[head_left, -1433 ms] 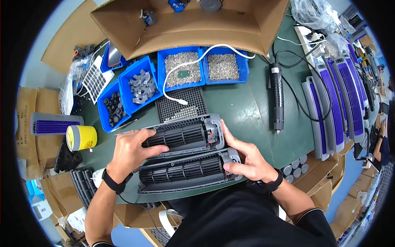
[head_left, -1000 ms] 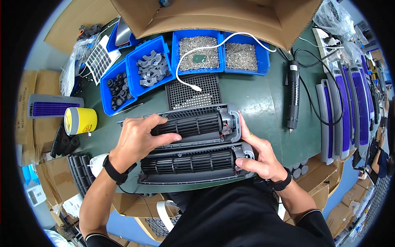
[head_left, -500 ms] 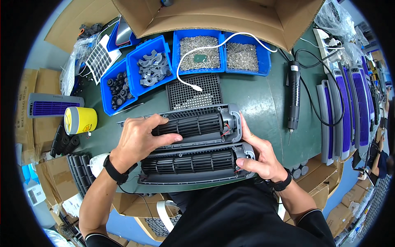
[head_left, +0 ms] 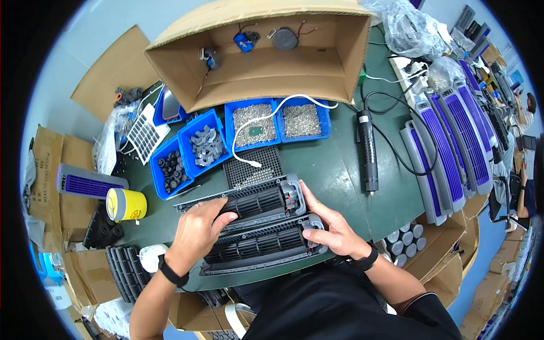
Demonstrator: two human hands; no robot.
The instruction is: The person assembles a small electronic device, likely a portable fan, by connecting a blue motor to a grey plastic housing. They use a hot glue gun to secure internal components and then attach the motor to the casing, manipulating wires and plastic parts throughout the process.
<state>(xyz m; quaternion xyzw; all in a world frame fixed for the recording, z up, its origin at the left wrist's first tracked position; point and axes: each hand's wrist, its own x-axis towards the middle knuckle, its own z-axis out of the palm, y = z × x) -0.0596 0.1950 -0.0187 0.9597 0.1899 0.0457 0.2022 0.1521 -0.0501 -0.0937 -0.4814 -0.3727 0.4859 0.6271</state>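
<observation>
Two grey tower fan housings lie side by side on the green table, each with a black cylindrical blower wheel inside and red wires at its right end. My left hand [head_left: 199, 228] grips the left part of the far fan housing [head_left: 292, 187], thumb and fingers on its blower wheel [head_left: 258, 204]. Its left inner end is hidden beneath that hand. At the right ends is my right hand [head_left: 335, 231], its thumb pressing on the near fan housing [head_left: 249, 262] and its fingers stretched along the end of the far one.
Blue bins hold screws [head_left: 300, 120], grey clips [head_left: 207, 146] and black round parts [head_left: 173, 170]. Behind them stands an open cardboard box [head_left: 255, 90]. A black electric screwdriver [head_left: 368, 150] and purple-grilled fan panels [head_left: 447, 153] are at the right. A yellow tub [head_left: 127, 204] stands left.
My view has tilted up, showing more of the cardboard box and its contents. Both hands remain on the fan housings, with little visible change in grip.
</observation>
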